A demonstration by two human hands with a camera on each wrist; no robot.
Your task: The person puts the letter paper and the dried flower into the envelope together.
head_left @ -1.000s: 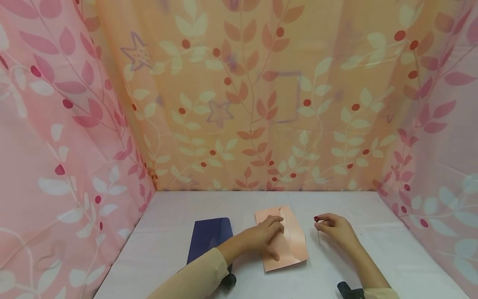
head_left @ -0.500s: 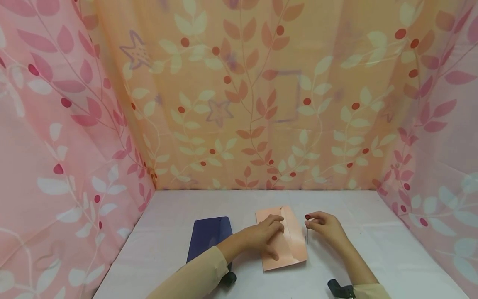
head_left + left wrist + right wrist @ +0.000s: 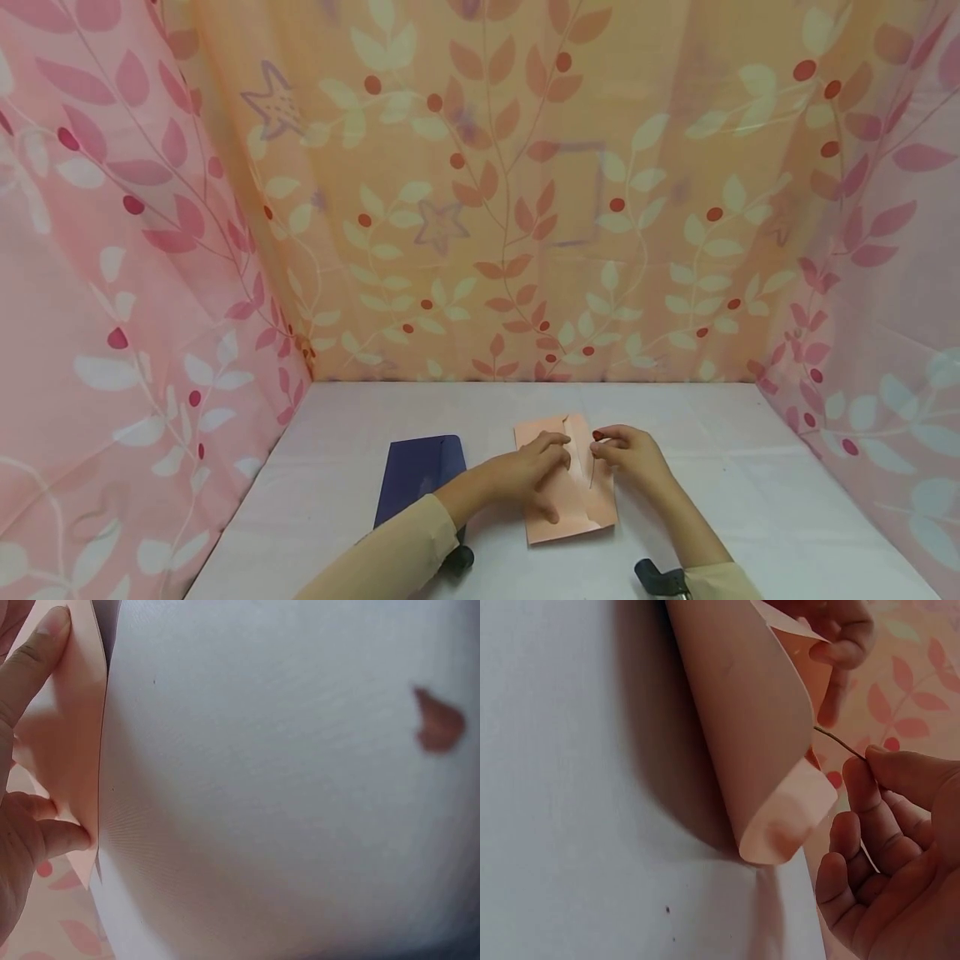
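Observation:
A peach-pink envelope (image 3: 577,512) lies on the white table with its flap unfolded to the right. My left hand (image 3: 536,475) rests on it, fingers spread and loosely bent; in the left wrist view the thumb and fingertips press on the paper (image 3: 79,712). My right hand (image 3: 633,458) pinches a thin flower stem (image 3: 840,742) with a small dark red head (image 3: 597,435) between thumb and forefinger. The stem hangs down over the flap; the right wrist view shows its far end hidden behind the envelope's raised flap (image 3: 757,712).
A dark blue envelope (image 3: 412,475) lies to the left, partly under the left forearm. Each wrist wears a black device (image 3: 660,577). Patterned cloth (image 3: 480,208) encloses the table at the back and sides. A blurred red-brown patch (image 3: 441,724) shows in the left wrist view.
My right hand has moved left with the flower, from beside the peach-pink envelope to over its flap. My left hand and both envelopes have stayed in place.

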